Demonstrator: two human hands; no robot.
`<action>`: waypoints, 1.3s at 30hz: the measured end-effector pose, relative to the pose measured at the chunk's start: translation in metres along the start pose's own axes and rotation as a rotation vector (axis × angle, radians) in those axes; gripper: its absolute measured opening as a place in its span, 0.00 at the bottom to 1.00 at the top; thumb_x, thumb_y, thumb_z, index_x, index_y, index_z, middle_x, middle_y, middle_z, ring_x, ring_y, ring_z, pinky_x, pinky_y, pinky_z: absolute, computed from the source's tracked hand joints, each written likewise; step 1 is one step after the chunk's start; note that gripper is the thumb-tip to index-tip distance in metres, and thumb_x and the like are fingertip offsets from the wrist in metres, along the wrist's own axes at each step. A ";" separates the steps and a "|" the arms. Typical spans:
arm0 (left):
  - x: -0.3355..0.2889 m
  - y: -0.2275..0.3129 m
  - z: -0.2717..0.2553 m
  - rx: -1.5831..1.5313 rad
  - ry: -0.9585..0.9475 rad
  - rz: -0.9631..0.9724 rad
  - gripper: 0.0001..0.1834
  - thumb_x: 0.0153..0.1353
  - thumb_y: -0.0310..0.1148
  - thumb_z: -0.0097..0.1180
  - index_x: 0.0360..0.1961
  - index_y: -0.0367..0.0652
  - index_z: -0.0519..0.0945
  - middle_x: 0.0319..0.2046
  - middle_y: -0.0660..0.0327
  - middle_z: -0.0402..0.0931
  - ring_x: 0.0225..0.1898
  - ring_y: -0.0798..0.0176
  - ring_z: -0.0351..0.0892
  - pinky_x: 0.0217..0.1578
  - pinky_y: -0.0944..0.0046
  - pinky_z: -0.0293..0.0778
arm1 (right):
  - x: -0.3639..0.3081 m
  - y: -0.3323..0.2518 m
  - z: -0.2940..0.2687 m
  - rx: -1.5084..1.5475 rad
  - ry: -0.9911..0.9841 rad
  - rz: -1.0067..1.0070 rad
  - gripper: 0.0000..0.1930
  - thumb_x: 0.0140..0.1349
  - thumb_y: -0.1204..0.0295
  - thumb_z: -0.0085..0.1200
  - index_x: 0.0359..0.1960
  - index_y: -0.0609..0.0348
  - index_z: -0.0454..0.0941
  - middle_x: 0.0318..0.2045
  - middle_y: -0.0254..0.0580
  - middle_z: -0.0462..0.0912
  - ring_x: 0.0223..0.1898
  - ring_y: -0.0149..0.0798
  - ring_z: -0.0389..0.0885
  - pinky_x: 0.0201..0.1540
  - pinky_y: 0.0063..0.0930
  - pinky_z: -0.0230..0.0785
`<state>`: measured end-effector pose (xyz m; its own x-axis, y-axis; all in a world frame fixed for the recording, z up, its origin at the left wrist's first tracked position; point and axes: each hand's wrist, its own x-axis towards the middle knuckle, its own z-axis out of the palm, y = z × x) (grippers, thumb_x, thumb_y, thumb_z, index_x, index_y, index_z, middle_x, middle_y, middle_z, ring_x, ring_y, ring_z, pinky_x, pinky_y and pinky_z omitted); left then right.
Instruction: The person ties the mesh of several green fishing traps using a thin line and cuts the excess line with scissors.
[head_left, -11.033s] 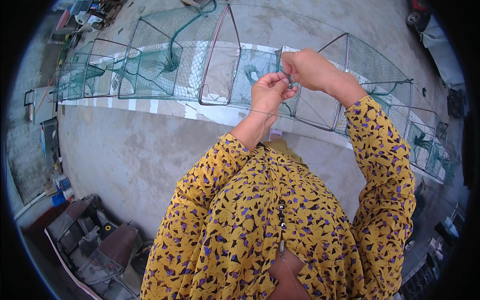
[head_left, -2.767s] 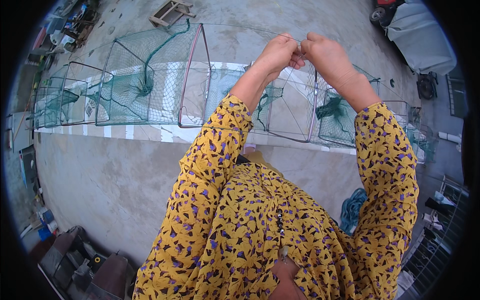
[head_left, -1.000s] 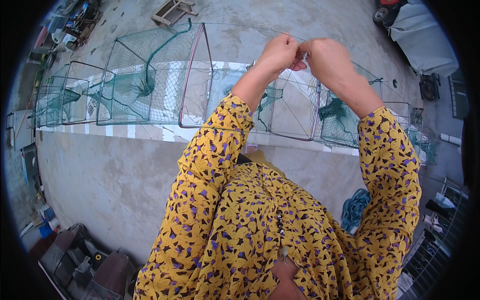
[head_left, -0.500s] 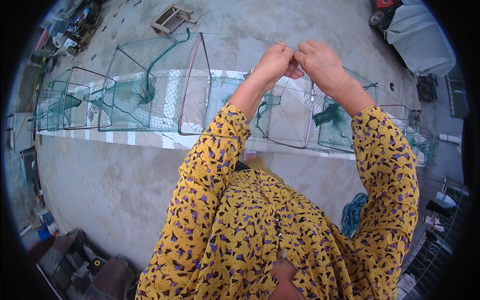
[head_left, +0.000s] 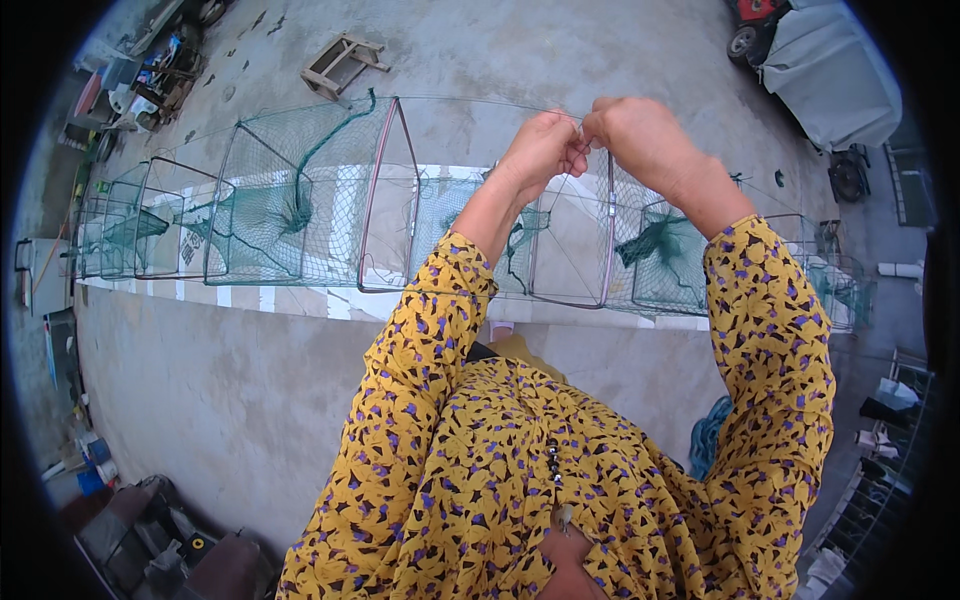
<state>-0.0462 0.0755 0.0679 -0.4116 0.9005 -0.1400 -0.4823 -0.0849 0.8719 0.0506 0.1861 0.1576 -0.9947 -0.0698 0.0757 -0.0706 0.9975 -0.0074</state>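
Note:
A long collapsible fish trap point(head_left: 340, 205) of green netting stretches from left to right before me. Its netting hangs on several rectangular metal frames, with darker green mesh funnels point(head_left: 660, 243) inside. At the trap's upper edge, my left hand point(head_left: 541, 152) pinches the thin edge cord and netting. Right beside it, my right hand point(head_left: 645, 145) is closed on the same edge, near the top of one frame point(head_left: 611, 210). The fingertips of both hands nearly meet. Whatever small bit lies between them is hidden.
Beneath the trap lies a white patterned sheet point(head_left: 300, 302) on the concrete floor. A small wooden stool point(head_left: 340, 68) lies beyond it. A grey-covered vehicle point(head_left: 835, 75) stands far right, a blue-green bundle point(head_left: 708, 437) near my right elbow, and a dark vehicle with seats point(head_left: 185, 545) lower left.
Both hands have come slightly lower in view, still together at the trap's upper edge. The trap and floor also appear lower. The frame near my right hand has shifted a little left.

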 end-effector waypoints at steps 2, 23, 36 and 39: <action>0.002 0.002 0.004 -0.043 0.006 -0.016 0.05 0.57 0.30 0.42 0.29 0.39 0.67 0.24 0.61 0.69 0.19 0.69 0.68 0.22 0.71 0.67 | -0.004 0.004 -0.002 -0.034 0.000 0.014 0.04 0.47 0.77 0.49 0.24 0.56 0.77 0.29 0.42 0.77 0.32 0.45 0.78 0.34 0.34 0.71; -0.011 0.009 0.012 0.141 0.127 -0.022 0.15 0.60 0.31 0.45 0.48 0.39 0.71 0.26 0.65 0.71 0.22 0.73 0.71 0.25 0.75 0.69 | -0.033 0.034 -0.009 0.049 0.228 0.478 0.04 0.52 0.73 0.51 0.30 0.56 0.73 0.26 0.41 0.78 0.31 0.46 0.77 0.33 0.37 0.67; -0.106 -0.057 -0.054 0.410 0.902 0.366 0.07 0.57 0.26 0.47 0.37 0.36 0.71 0.28 0.62 0.72 0.26 0.73 0.69 0.27 0.73 0.68 | 0.013 -0.091 0.092 0.151 -0.258 -0.212 0.17 0.45 0.77 0.55 0.40 0.55 0.73 0.35 0.39 0.75 0.42 0.41 0.73 0.41 0.33 0.67; -0.118 -0.069 -0.045 0.527 0.964 0.420 0.08 0.57 0.26 0.49 0.38 0.36 0.70 0.27 0.63 0.71 0.24 0.73 0.67 0.26 0.72 0.67 | 0.026 -0.094 0.107 0.107 -0.294 -0.304 0.18 0.44 0.76 0.56 0.40 0.56 0.73 0.35 0.38 0.75 0.44 0.40 0.72 0.42 0.34 0.67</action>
<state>0.0011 -0.0440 0.0033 -0.9859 0.1302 0.1047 0.1172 0.0923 0.9888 0.0233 0.0893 0.0532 -0.9053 -0.3765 -0.1966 -0.3558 0.9250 -0.1333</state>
